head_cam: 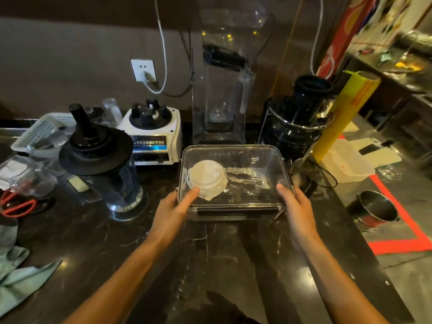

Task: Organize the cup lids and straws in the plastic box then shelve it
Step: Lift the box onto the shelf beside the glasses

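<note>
A clear plastic box (pixel 233 152) with a lid on it stands on the dark marble counter, in the middle of the view. Through the lid I see a stack of white cup lids (pixel 207 178) at its left and clear-wrapped straws (pixel 245 177) at its right. My left hand (pixel 174 210) grips the box's near left corner, thumb lying on top of the lid. My right hand (pixel 295 205) grips the near right corner in the same way. The fingers of both hands are hidden under the box's sides.
Behind the box stand a white blender base (pixel 154 134), a tall clear blender enclosure (pixel 222 90) and a black juicer (pixel 297 122). A blender jar with a black lid (pixel 105 164) sits left. A steel pot (pixel 374 210) and a white container (pixel 346 162) sit right.
</note>
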{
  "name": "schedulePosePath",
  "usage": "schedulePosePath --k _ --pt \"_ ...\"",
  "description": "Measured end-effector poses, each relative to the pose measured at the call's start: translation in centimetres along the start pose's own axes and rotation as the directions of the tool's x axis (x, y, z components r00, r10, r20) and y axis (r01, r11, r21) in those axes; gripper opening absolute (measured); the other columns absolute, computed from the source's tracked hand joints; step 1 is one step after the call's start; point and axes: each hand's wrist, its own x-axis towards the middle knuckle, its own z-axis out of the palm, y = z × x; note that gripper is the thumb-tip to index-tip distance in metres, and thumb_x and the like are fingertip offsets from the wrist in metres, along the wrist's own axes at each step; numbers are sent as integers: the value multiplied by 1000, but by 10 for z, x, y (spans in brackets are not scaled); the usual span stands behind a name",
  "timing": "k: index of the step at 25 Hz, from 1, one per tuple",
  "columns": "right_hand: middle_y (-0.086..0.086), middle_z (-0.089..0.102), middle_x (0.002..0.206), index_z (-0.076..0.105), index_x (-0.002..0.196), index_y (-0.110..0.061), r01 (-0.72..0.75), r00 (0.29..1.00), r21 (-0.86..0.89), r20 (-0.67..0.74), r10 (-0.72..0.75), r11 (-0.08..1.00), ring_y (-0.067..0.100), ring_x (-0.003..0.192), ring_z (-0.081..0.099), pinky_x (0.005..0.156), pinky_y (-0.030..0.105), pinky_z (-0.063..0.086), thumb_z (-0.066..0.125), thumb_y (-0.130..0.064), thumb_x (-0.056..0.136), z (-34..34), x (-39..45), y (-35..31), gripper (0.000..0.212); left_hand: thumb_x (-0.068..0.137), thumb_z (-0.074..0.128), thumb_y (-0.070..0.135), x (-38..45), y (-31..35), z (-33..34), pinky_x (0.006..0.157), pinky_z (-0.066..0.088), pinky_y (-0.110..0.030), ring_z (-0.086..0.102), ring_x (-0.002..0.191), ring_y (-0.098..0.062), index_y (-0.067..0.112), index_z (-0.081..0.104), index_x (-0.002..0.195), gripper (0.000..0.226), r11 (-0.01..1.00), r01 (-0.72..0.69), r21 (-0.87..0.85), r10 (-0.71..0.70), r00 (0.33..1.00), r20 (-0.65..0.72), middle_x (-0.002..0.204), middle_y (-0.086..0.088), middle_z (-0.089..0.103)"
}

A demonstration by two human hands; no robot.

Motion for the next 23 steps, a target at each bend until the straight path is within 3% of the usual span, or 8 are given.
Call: schedulePosePath --k 3,7,9,12,14,17,20,23 --pt "-3 81 102 71 120 -22 50 999 29 -10 -50 998 12 92 78 81 30 58 59 -27 103 4 -4 -35 21 72 60 85 6 28 -6 97 56 -40 72 103 -10 29 68 128 79 997 -78 18 78 997 8 112 8 78" --pt "-5 81 95 72 112 -17 145 988 -24 -49 -146 989 10 87 77 75 23 55 57 -28 104 6 -11 -74 20 76 55 74 6 68 -11 78 54 -23 74 87 3 27 75 107 59 990 -139 -1 139 990 -28 91 20 79" --pt "-10 80 88 72 107 -15 181 982 -36 -51 -183 983 5 82 76 68 17 53 56 -28 105 5 -14 -93 20 78 52 73 2 92 -11 72 50 -18 75 84 1 24 75 100 59 984 -179 5 179 983 -46 89 15 80" --pt "-4 80 83 74 99 -12 237 970 -50 -49 -240 970 10 80 76 74 27 53 57 -31 105 0 -17 -124 27 74 50 77 -6 126 -10 71 49 -20 75 86 -8 19 76 96 68 965 -262 4 262 962 -75 88 4 80" --pt "6 80 85 76 96 -4 294 953 -64 -52 -297 954 18 82 76 77 33 53 58 -33 104 -8 -15 -146 35 75 49 73 -11 143 -8 65 50 -12 74 85 -1 24 76 95 59 946 -323 -6 321 944 -79 87 11 80" --pt "7 78 81 75 93 3 371 926 -85 -44 -376 925 14 76 73 74 33 51 59 -34 102 -22 -12 -180 41 90 51 59 -24 170 0 55 44 1 69 75 15 31 73 91 36 917 -398 17 398 914 -83 75 27 76" --pt "19 76 90 70 101 10 429 902 -77 -17 -431 900 27 84 74 79 41 53 59 -39 101 -36 -11 -207 50 92 51 58 -33 193 7 54 46 -3 67 67 16 30 70 84 35 885 -459 74 465 879 -105 66 29 72" --pt "20 76 99 72 104 5 483 875 -88 9 -484 871 29 94 72 89 50 55 56 -47 102 -50 -15 -226 54 77 46 84 -46 215 12 67 58 -29 73 71 -8 20 73 84 70 843 -519 142 535 837 -119 72 4 77"
